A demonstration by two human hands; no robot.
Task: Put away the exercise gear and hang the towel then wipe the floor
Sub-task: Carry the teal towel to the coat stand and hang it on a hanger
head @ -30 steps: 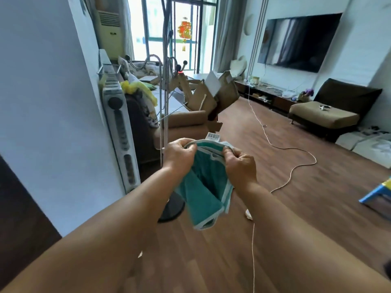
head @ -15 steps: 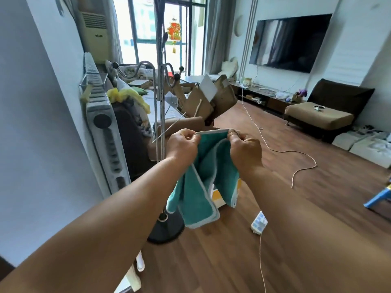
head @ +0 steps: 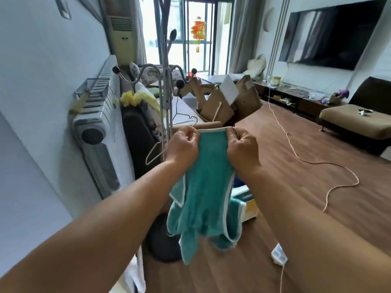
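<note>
A teal towel (head: 206, 191) with white trim hangs in front of me, its top edge stretched level between both hands. My left hand (head: 183, 144) pinches the left end of that edge. My right hand (head: 243, 148) pinches the right end. The rest of the towel droops in folds toward the floor. Just behind my left hand stands a chrome coat stand (head: 164, 85) with knobbed hooks, and a wire hanger (head: 155, 153) dangles from it at hand height. The stand's dark round base (head: 160, 244) sits on the wooden floor (head: 317, 187).
A white oil radiator (head: 95, 132) lines the left wall. Open cardboard boxes (head: 228, 102) and a dark sofa (head: 137, 132) stand behind the stand. A thin cord (head: 304, 159) snakes across the floor to a white power strip (head: 279, 255). A brown ottoman (head: 355, 121) sits right, below a wall TV.
Both hands have spread the bunched towel's top edge taut and raised it. My view has moved closer to the coat stand, and the towel now hangs longer below my hands.
</note>
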